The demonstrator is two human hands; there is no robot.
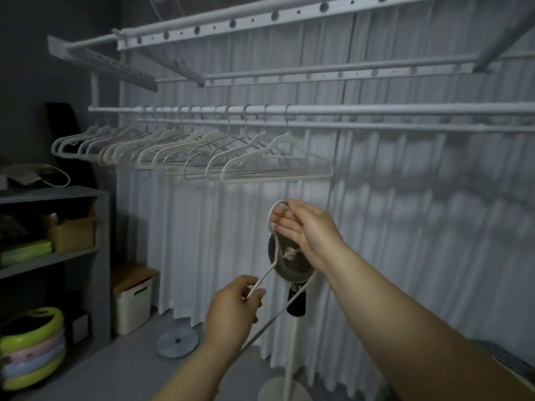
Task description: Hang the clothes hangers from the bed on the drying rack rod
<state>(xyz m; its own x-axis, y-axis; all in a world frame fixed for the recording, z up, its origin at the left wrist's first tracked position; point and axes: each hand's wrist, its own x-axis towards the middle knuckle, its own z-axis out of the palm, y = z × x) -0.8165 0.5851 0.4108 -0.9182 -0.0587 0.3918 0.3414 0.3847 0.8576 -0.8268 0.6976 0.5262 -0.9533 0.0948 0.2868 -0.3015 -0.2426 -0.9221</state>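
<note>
I hold one white clothes hanger (273, 244) in front of me, below the rack. My right hand (304, 230) grips its hook near the top. My left hand (234, 308) pinches one shoulder arm lower down. The hanger's other arm runs down past my left wrist. Above, the white drying rack rod (376, 110) runs across the view. Several white hangers (179, 151) hang on its left half; the right half is bare.
A standing fan (289, 267) on a white pole stands just behind my hands, before the white curtain (405, 212). A grey shelf unit (58, 227) with boxes is at left, stacked coloured rings (31, 351) at its foot, a white bin (134, 302) beside it.
</note>
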